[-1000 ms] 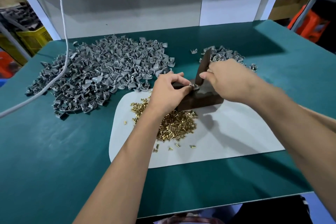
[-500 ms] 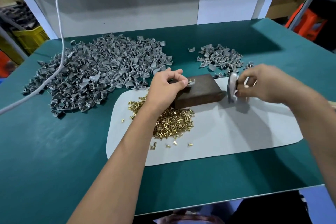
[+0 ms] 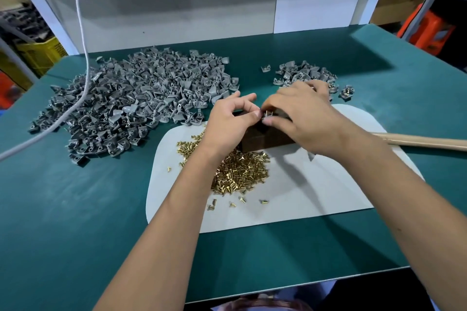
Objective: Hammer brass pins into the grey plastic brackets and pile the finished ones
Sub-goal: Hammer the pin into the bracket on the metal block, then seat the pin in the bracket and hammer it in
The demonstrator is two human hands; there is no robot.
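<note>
The green counter (image 3: 75,209) carries a white mat (image 3: 316,184) in the middle. A big heap of grey brackets (image 3: 131,103) lies at the far left, a smaller pile (image 3: 303,73) at the far right. A hammer handle (image 3: 424,143) lies at the right edge of the mat. Brass pins (image 3: 240,171) are strewn on the mat, just before a dark block (image 3: 265,140). Over the block, the left hand (image 3: 227,121) and right hand (image 3: 303,116) meet, both pinching one small bracket (image 3: 266,115) with curled fingertips.
</note>
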